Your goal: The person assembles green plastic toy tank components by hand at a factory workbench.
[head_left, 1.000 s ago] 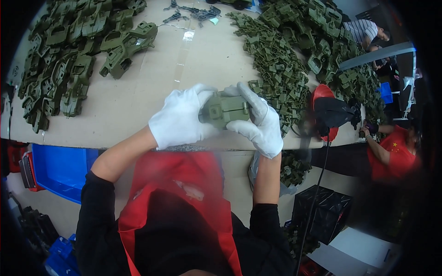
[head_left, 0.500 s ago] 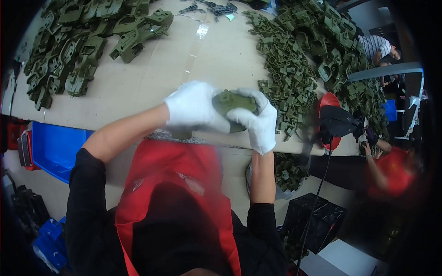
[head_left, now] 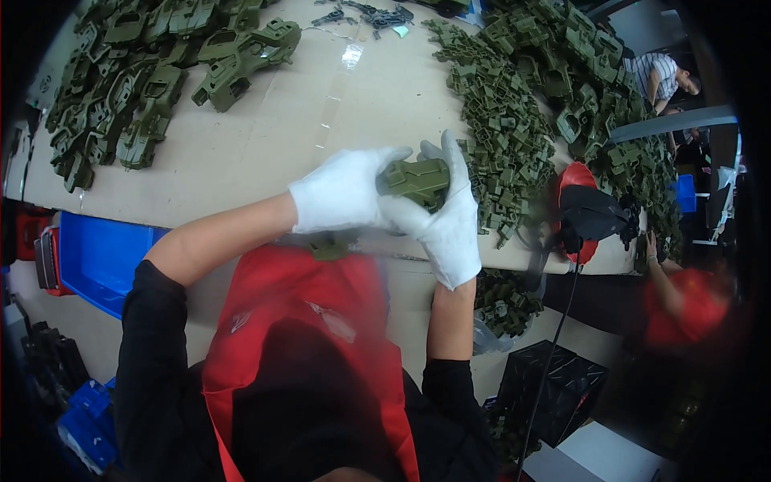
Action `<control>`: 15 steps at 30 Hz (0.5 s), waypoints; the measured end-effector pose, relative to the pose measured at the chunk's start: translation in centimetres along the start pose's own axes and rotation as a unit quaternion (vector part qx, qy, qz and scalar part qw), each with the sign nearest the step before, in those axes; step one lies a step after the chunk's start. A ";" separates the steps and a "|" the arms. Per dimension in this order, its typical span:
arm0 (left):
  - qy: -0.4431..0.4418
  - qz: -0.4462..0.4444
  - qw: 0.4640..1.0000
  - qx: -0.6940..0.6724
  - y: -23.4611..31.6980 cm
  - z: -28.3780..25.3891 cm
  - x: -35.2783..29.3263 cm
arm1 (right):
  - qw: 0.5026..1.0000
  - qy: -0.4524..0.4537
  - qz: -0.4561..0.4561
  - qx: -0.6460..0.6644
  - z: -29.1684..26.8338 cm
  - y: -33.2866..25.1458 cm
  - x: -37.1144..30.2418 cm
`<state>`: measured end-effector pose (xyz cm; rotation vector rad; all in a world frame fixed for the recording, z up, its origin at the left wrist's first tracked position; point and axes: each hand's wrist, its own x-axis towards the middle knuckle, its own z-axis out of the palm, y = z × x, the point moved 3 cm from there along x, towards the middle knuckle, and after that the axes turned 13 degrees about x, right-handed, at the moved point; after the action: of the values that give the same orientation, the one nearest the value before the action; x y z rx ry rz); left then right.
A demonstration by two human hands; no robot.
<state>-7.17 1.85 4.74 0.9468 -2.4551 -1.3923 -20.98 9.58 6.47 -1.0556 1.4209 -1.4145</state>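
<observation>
Just above the frame's centre, your left hand [head_left: 341,193] and right hand [head_left: 450,237], both half-curled, hold an olive-green part [head_left: 421,181] between them. The worktop [head_left: 321,96] edge runs just below; bare surface opens above, between green shells [head_left: 150,112] at upper left and heaped small pieces [head_left: 502,120] at upper right.

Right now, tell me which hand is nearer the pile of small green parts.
Right. The right hand is just left of the pile of small green parts; the left hand is farther left, across the held green part.
</observation>
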 end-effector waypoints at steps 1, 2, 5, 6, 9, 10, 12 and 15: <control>0.004 0.000 1.000 -0.017 0.3 -0.2 -0.4 | 0.999 -0.017 -0.027 -0.010 0.0 -0.3 -0.3; 0.003 0.001 1.000 -0.017 0.6 -0.6 -0.6 | 0.998 -0.035 -0.054 -0.021 0.0 -0.5 -0.5; -0.018 -0.013 0.999 -0.047 1.0 -0.6 -1.4 | 0.997 -0.061 -0.028 -0.033 -0.4 -0.1 -1.0; -0.006 -0.014 0.999 -0.032 0.9 -0.5 -1.6 | 0.997 -0.066 -0.028 -0.032 -0.2 0.2 -1.2; 0.034 -0.017 0.999 0.004 0.9 -0.8 -1.8 | 0.982 0.008 -0.141 -0.128 0.4 0.5 -1.7; 0.057 -0.014 0.998 0.024 0.9 -1.0 -1.8 | 0.956 0.014 -0.234 -0.177 0.9 0.4 -1.9; 0.107 0.010 0.991 0.079 0.8 -0.9 -2.3 | 0.919 0.016 -0.325 -0.224 1.4 0.2 -2.1; 0.170 0.072 0.972 0.144 2.4 -1.2 -3.5 | 0.899 0.032 -0.396 -0.187 1.2 -0.4 -2.5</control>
<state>-4.94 3.97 7.93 0.9471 -2.4363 -0.7662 -19.16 11.66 6.89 -2.0121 1.3997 -1.7655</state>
